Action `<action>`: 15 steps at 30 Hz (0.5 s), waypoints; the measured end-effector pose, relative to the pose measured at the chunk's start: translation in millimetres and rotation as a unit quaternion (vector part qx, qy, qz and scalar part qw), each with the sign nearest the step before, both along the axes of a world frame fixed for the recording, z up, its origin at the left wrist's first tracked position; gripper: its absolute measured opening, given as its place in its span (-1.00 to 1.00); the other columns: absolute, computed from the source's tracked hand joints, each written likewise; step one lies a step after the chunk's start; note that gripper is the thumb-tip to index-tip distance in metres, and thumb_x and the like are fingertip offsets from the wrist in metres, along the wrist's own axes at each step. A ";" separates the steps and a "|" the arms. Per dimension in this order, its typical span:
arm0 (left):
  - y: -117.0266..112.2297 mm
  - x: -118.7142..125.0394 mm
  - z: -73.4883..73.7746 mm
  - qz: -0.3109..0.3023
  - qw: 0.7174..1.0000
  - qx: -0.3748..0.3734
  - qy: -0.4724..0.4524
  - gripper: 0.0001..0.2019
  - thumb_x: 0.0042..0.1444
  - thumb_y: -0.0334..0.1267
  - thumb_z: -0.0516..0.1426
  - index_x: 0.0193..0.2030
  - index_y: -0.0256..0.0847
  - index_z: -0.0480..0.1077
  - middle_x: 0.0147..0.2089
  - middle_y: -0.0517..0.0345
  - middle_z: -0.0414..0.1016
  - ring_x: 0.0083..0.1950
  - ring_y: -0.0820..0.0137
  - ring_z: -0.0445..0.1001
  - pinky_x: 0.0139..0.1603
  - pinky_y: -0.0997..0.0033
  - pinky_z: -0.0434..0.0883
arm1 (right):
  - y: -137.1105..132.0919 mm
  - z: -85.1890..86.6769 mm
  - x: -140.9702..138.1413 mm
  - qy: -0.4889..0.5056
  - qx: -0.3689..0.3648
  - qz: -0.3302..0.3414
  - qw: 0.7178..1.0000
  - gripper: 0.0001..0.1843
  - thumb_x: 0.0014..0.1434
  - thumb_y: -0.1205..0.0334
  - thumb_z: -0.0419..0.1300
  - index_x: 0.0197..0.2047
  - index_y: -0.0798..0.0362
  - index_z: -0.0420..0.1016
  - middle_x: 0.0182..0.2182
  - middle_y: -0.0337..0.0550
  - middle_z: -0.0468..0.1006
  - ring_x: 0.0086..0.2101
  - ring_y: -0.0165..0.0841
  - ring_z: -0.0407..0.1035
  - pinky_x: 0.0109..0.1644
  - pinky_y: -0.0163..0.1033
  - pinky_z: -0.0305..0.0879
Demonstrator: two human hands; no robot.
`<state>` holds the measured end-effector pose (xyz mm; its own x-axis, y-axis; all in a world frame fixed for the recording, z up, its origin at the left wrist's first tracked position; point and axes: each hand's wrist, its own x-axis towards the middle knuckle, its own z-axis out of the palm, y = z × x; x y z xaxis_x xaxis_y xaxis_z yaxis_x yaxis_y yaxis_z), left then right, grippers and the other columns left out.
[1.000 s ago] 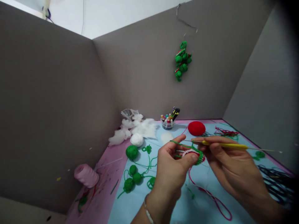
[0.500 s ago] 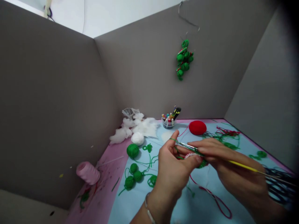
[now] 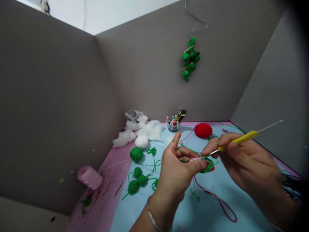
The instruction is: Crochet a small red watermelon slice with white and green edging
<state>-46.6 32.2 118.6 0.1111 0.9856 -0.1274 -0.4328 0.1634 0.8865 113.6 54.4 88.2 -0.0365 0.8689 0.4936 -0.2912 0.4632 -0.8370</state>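
My left hand (image 3: pixel 177 167) pinches a small crochet piece (image 3: pixel 209 166) in green, red and white between thumb and fingers. Green yarn (image 3: pixel 187 146) runs from the raised left index finger to the piece. In my right hand (image 3: pixel 248 164) is a crochet hook (image 3: pixel 241 140) with a yellow grip, its metal tip at the piece's upper edge. Red and white yarn tails (image 3: pixel 223 201) hang from the piece onto the blue mat. The part of the piece under my left thumb is hidden.
Green yarn balls (image 3: pixel 136 154) and a white ball (image 3: pixel 141 141) lie left, by white stuffing (image 3: pixel 149 130). Behind are a cup of thread spools (image 3: pixel 173 125) and a red yarn ball (image 3: pixel 203 130). A pink yarn cone (image 3: pixel 90 177) stands left. Green crocheted pieces (image 3: pixel 190 59) hang on the wall.
My right hand has turned and drawn back to the right, tilting the hook's yellow handle upward. The hook tip has moved from near the left index finger down to the piece's edge.
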 end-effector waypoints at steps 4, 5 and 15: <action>0.8 0.0 -0.5 -0.007 1.000 -0.002 -0.001 0.18 -0.36 -0.49 0.43 0.46 -0.40 0.00 -0.47 0.30 0.50 -0.47 0.52 0.41 -0.42 0.52 0.34 | -2.2 1.3 4.6 -0.043 0.046 -0.025 0.998 -0.84 0.29 0.03 0.18 -0.24 -0.16 0.55 -0.41 -0.18 0.69 -0.36 -0.25 0.52 -0.30 -0.18 0.45; 0.8 0.1 -0.5 -0.008 1.000 -0.002 0.003 0.18 -0.36 -0.48 0.43 0.46 -0.40 0.01 -0.47 0.30 0.50 -0.47 0.52 0.41 -0.42 0.52 0.34 | -2.4 1.0 5.4 -0.053 0.055 -0.028 0.997 -0.85 0.30 0.04 0.17 -0.22 -0.17 0.55 -0.40 -0.18 0.69 -0.35 -0.24 0.52 -0.28 -0.17 0.45; 1.8 -0.4 -1.2 0.017 1.000 0.002 0.023 0.10 -0.37 -0.40 0.47 0.39 -0.40 0.16 -0.45 0.30 0.47 -0.48 0.55 0.37 -0.43 0.53 0.33 | -11.3 -0.9 11.5 -0.297 0.276 -0.137 0.904 -0.78 0.40 0.12 0.05 -0.07 -0.18 0.52 -0.24 -0.20 0.71 -0.23 -0.26 0.51 -0.13 -0.12 0.45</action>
<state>-47.0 34.0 117.4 0.0710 0.9893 -0.1275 -0.3967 0.1453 0.9064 125.2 43.1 87.4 -0.2579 0.5131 0.8187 0.3221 0.8445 -0.4278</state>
